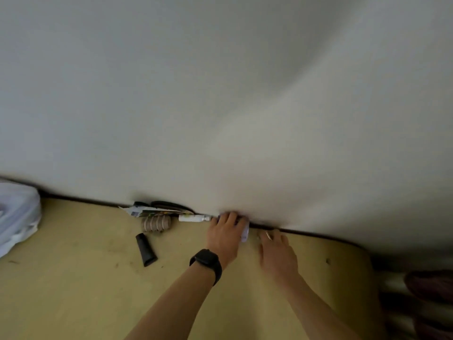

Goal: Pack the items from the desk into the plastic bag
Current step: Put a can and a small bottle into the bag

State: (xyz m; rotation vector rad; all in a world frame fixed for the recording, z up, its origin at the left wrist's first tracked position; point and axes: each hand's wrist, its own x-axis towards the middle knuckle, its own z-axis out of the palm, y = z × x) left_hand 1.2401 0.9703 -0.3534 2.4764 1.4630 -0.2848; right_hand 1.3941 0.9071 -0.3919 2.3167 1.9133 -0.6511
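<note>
My left hand [224, 233], with a black watch on its wrist, is closed over a small whitish item [245, 232] at the desk's far edge against the wall. My right hand [275, 252] lies just right of it, fingers spread flat on the yellow desk [85, 290], a ring on one finger, holding nothing that I can see. Left of my hands lie a white tube [193, 218], a beige ribbed roll [156, 223], a black tube [146, 249], and some printed papers [147, 211] with a dark object [169, 206] behind them. The plastic bag [17, 217] sits at the far left.
A white wall [220, 94] rises directly behind the desk. The desk's rounded right corner [365, 251] drops off to a dark area with reddish objects [429, 288] at the lower right.
</note>
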